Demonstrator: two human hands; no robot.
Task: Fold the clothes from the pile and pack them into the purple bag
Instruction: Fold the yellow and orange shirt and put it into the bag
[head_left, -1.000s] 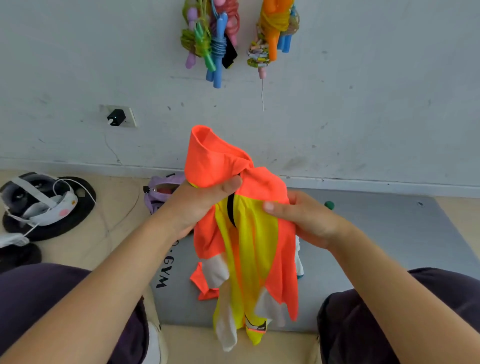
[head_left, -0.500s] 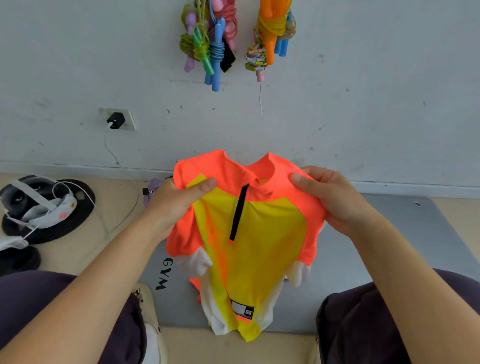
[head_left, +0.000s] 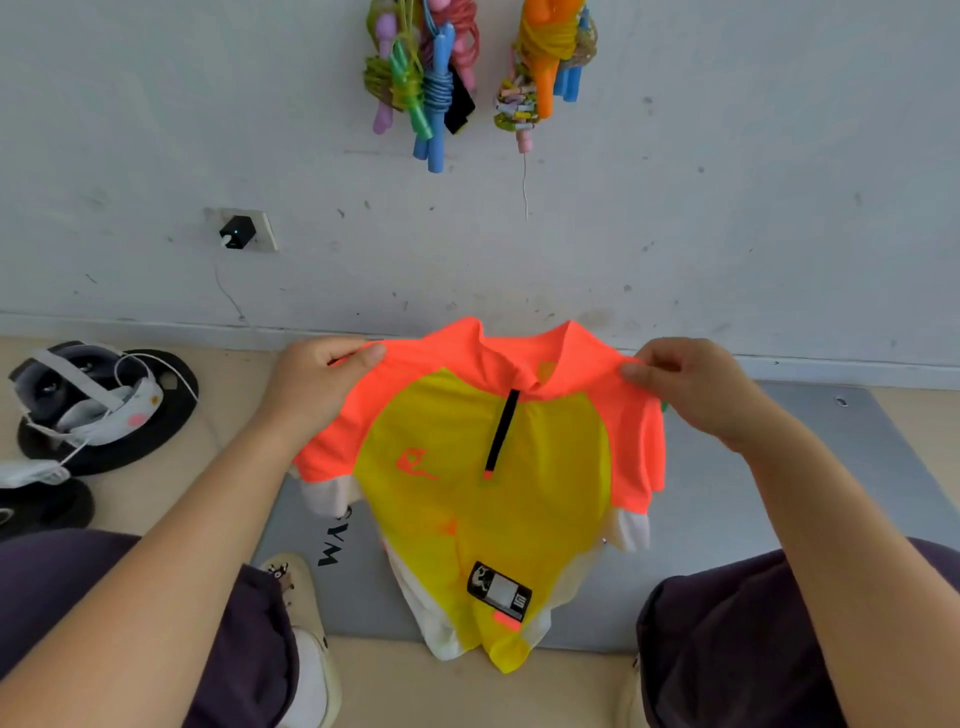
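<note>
An orange and yellow jersey (head_left: 483, 499) with a short black zip hangs spread out in front of me, front side facing me. My left hand (head_left: 317, 384) pinches its left shoulder, and my right hand (head_left: 685, 384) pinches its right shoulder. The hem dangles just over the near edge of the grey gym mat (head_left: 779, 519). The purple bag and the clothes pile are hidden behind the jersey.
A white wall (head_left: 675, 208) stands close ahead, with bundles of coloured skipping ropes (head_left: 431, 78) hanging high on it and a socket with a black plug (head_left: 239, 231). Black weight plates with a white headset (head_left: 98, 405) lie at the left. My knees frame the mat.
The jersey went from a bunched clump to fully spread. My hands moved apart to its two shoulders, and the purple bag at the left is now covered.
</note>
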